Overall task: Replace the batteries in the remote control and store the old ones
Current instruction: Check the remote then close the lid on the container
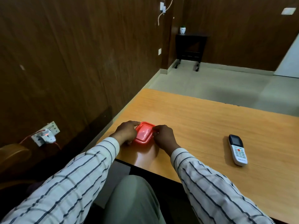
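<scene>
A small red plastic box [144, 133] with its lid on sits near the left front corner of the wooden table [202, 120]. My left hand [127, 132] grips its left side, with the forefinger lying along the far edge. My right hand [164, 137] holds the right side, fingertips pinching the lid's rim. A white remote control [237, 149] with a dark screen lies face up on the table, well to the right of both hands. No batteries are visible.
A wood-panelled wall runs close along the table's left side, with a socket strip and plug [46, 135] low on it. A chair back [13, 156] stands at the left. A dark side table [189, 49] stands in the far corner.
</scene>
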